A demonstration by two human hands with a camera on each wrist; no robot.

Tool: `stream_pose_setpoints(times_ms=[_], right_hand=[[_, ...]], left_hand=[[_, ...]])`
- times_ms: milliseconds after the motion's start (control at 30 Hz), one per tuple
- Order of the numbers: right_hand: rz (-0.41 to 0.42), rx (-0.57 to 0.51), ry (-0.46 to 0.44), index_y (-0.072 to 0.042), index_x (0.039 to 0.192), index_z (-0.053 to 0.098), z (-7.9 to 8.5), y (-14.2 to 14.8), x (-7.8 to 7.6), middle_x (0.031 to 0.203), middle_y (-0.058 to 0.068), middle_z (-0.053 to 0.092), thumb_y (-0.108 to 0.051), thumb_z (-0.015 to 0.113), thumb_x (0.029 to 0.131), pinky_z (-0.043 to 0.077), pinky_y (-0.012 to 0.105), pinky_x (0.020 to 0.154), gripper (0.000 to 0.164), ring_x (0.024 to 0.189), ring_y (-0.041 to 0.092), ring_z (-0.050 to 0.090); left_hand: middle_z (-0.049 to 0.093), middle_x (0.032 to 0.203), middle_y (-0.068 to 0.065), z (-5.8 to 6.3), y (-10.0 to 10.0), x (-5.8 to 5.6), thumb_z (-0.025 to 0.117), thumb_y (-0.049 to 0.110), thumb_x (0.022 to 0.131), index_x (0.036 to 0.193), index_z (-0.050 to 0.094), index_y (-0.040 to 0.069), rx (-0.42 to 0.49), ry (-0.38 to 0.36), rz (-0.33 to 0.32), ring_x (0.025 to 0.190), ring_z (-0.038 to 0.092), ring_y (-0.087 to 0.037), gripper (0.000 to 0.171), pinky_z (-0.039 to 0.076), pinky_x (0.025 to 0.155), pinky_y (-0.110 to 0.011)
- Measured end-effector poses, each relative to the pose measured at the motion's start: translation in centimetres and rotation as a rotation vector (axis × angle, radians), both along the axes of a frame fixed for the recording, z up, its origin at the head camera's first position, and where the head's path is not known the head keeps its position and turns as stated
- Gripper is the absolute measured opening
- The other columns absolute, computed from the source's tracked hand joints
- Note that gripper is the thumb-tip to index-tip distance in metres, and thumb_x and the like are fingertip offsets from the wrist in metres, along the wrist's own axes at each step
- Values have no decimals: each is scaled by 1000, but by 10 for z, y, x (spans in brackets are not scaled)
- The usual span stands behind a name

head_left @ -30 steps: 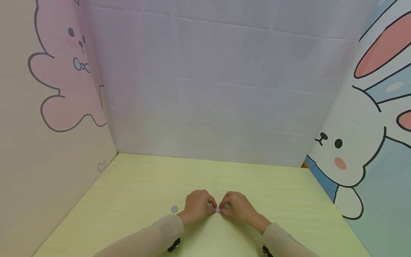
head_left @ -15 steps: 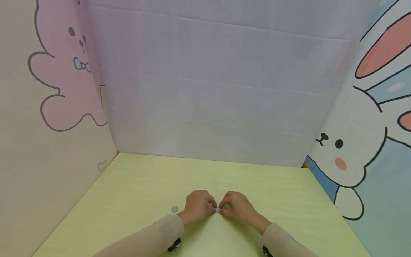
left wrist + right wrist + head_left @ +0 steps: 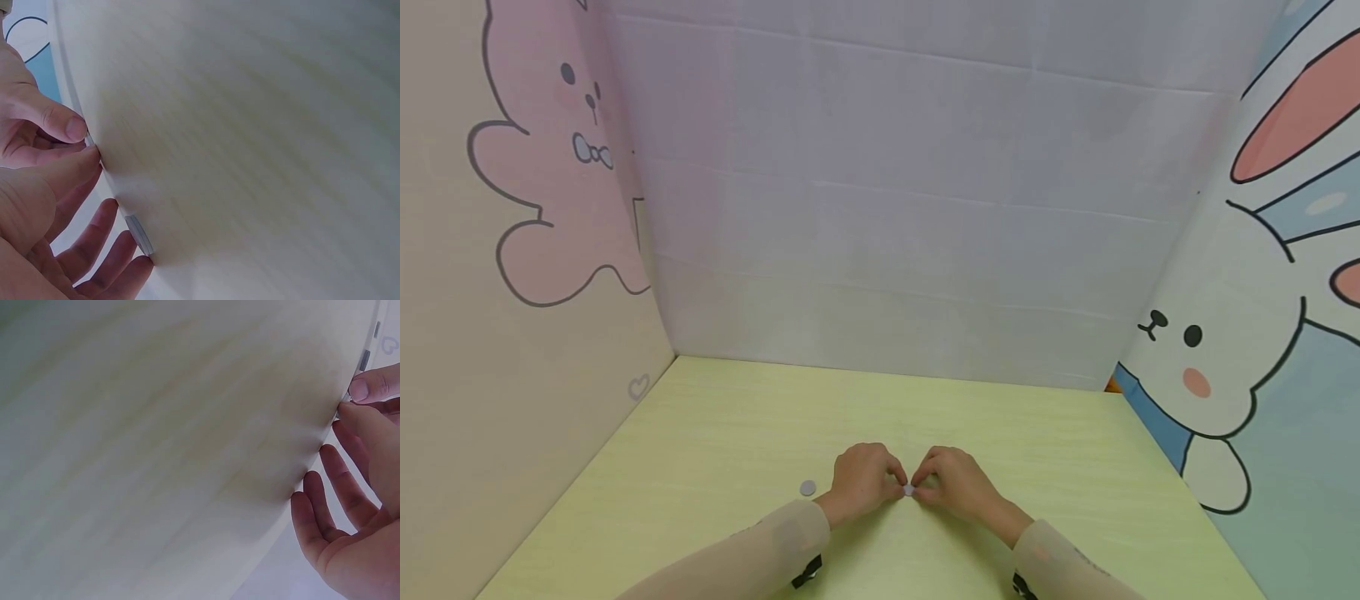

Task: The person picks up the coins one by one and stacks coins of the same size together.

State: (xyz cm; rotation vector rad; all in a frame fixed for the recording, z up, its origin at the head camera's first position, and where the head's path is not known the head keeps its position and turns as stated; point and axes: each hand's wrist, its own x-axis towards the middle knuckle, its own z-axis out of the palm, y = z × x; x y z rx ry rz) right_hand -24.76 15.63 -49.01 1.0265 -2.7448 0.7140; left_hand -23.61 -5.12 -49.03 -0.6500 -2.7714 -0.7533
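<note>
Both hands meet low in the middle of the head view. Between their thumbs and forefingers, the left hand (image 3: 861, 479) and right hand (image 3: 957, 483) pinch a small grey disc (image 3: 908, 491) from either side, right at the table. Only a thin edge of this disc (image 3: 90, 139) shows in the left wrist view. Close to the left hand's other fingertips lies another grey disc (image 3: 139, 235), seen edge-on, which the left hand hides from the head camera. The right hand's remaining fingers (image 3: 306, 519) are spread, their tips at the table surface.
A loose grey disc (image 3: 807, 487) lies flat on the pale yellow table (image 3: 737, 433), left of the left wrist. White sheeting (image 3: 887, 208) stands along the back edge. Side panels with a pink bear (image 3: 565, 233) and a white rabbit (image 3: 1232, 358) flank the table.
</note>
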Motion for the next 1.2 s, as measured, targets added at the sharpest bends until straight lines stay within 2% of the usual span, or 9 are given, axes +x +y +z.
stream_pose_setpoints(times_ms=[700,967,1200], right_hand=[[0,9,0,-14,87,85,1,1,-2,90,-4,75,-18,89,88,56,30,76,6,83,14,69],[-16,44,14,-14,88,85,1,5,-2,91,-5,75,-15,89,86,56,32,77,6,85,14,69],[-26,73,-43,-12,95,84,8,15,-3,94,-4,76,-13,88,84,57,37,81,12,89,17,70]], left_hand=[[75,89,10,2,0,1,95,23,80,78,84,27,-11,-5,8,81,67,-13,11,47,57,-26],[76,91,9,4,-4,-3,92,21,81,83,85,25,-20,-81,-16,88,68,-15,9,51,69,-33],[79,100,7,6,-10,-6,88,22,84,96,86,24,-18,-103,-23,96,70,-18,12,55,74,-39]])
